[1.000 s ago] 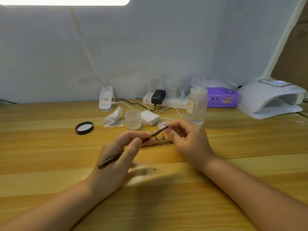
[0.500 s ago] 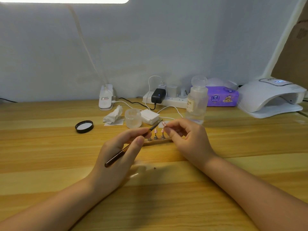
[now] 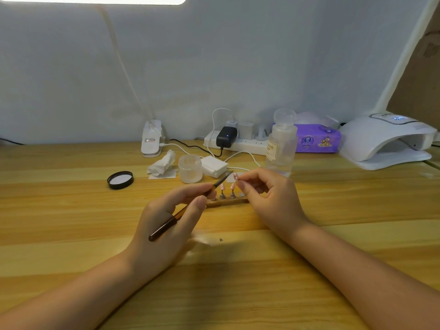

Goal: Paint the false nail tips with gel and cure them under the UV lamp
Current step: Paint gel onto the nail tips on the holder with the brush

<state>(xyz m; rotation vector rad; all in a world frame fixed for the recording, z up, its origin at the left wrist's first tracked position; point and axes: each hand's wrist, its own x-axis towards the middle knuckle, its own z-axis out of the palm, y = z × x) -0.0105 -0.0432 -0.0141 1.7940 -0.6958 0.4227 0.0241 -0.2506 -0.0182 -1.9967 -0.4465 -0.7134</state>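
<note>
— Why lift that nail tip (image 3: 235, 175) off the stand (image 3: 227, 200)?
— Your right hand (image 3: 269, 196) pinches it steady while your left hand (image 3: 166, 220) grips the brush (image 3: 190, 207), bristles close.

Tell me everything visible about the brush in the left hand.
The brush is thin and long, with a glossy dark brown handle that turns amber where light passes through, a black ferrule and a fine dark tip. It lies tilted, its butt end towards the person and its tip up and away, near the nail tip pinched by the right hand. The left hand grips it like a pen.
</note>
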